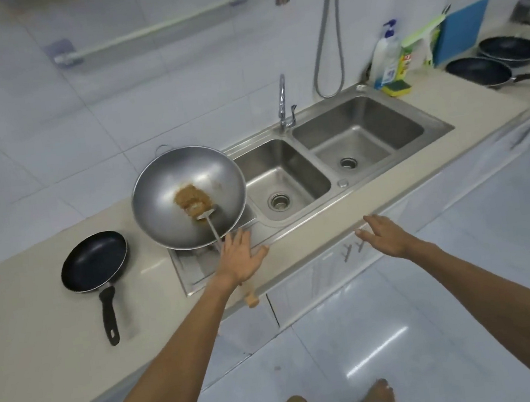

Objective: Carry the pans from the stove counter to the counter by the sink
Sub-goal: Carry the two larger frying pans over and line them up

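Note:
A large silver wok (169, 182) with brown food and a metal spatula (211, 227) rests on the steel draining board left of the sink. Its wooden handle (251, 296) juts over the counter edge. My left hand (242, 258) hovers flat and open just in front of the wok, above that handle. My right hand (384, 235) is open over the counter's front edge, holding nothing. A black frying pan (94, 261) lies on the counter at the left. Two more black frying pans (477, 72) (508, 47) sit on the counter at the far right.
A double steel sink (357, 124) with a faucet (284, 102) fills the middle of the counter. Soap bottles (385, 54), a yellow sponge (397, 88) and a blue board (463, 29) stand behind it to the right. White cabinets and a tiled floor lie below.

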Tool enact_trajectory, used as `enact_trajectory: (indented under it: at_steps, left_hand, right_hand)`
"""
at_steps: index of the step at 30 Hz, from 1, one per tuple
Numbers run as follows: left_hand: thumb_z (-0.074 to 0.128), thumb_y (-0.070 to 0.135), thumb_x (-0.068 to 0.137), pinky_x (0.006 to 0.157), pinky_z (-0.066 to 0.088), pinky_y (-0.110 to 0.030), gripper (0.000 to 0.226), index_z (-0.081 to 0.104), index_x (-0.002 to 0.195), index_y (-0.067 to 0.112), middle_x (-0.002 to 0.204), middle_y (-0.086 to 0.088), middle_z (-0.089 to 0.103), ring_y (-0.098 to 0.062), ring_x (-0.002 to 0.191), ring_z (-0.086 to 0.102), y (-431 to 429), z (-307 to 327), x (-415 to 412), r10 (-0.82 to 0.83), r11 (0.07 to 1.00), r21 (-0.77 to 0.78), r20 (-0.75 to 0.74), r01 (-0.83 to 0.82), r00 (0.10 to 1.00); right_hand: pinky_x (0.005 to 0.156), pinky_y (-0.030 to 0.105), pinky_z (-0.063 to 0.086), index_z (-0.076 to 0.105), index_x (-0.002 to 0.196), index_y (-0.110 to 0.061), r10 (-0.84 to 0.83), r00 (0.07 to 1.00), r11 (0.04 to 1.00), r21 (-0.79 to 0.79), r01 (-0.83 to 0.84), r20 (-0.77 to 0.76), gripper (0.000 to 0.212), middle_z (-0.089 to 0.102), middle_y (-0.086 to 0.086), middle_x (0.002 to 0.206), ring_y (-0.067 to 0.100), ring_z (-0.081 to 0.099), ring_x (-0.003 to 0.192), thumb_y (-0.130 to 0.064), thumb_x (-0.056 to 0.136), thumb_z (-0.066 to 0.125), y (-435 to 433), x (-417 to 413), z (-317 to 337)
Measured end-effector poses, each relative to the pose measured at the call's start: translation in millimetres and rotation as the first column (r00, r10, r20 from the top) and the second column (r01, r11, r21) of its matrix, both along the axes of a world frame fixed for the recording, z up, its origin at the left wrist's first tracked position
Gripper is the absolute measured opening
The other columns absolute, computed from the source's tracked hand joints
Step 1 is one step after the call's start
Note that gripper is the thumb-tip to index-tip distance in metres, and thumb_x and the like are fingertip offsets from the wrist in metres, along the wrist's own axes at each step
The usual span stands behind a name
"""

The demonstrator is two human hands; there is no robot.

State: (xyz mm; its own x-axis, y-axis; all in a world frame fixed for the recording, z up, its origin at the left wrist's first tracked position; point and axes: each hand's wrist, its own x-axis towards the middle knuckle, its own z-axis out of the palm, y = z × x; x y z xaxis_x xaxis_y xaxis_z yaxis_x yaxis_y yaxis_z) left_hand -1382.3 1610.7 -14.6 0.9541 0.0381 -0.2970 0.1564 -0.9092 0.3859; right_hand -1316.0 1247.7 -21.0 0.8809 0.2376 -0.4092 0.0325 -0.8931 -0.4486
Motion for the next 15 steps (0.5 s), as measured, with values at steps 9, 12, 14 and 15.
enact_trajectory:
  at_steps: [9,12,14,15]
  left_hand:
    - [0.031,0.062,0.099,0.121,0.01,-0.048,0.078,0.018,0.158,0.012,0.166,-0.012,0.019,-0.036,0.152,0.009,-216.8,11.1,111.1,-0.178,0.984,0.014,-0.014,0.178,0.984]
    - [0.03,0.063,0.098,0.121,0.011,-0.049,0.08,0.017,0.158,0.012,0.167,-0.012,0.017,-0.036,0.152,0.009,-281.4,11.1,141.1,-0.25,0.968,0.002,-0.022,0.25,0.968]
    - [0.031,0.062,0.099,0.121,0.012,-0.048,0.08,0.018,0.158,0.01,0.166,-0.013,0.018,-0.036,0.152,0.009,-320.1,10.7,163.6,-0.289,0.957,0.02,-0.025,0.29,0.957]
    - [0.031,0.062,0.099,0.12,0.013,-0.047,0.08,0.018,0.157,0.009,0.166,-0.013,0.019,-0.035,0.152,0.01,-337.6,10.8,175.4,-0.309,0.951,0.029,-0.028,0.309,0.951]
  right_hand:
    - [0.121,0.051,0.018,0.017,0.16,-0.01,-0.041,0.999,0.97,-0.239,0.045,0.021,0.076,0.015,0.017,0.168,0.036,0.014,0.153,-0.059,0.102,0.026,-198.5,52.1,7.0]
    - [0.122,0.052,0.013,0.014,0.161,-0.013,-0.111,0.994,0.963,-0.246,0.11,0.01,0.076,0.009,0.017,0.169,0.037,0.008,0.154,-0.06,0.102,0.025,-256.0,65.4,12.2]
    - [0.122,0.052,0.012,0.012,0.161,-0.014,-0.153,0.988,0.956,-0.251,0.151,0.012,0.077,0.008,0.017,0.169,0.037,0.007,0.154,-0.061,0.102,0.024,-293.6,75.9,12.5]
    - [0.122,0.053,0.012,0.011,0.161,-0.014,-0.174,0.985,0.953,-0.25,0.171,0.012,0.077,0.007,0.017,0.169,0.037,0.007,0.155,-0.061,0.101,0.024,-311.4,81.6,13.0]
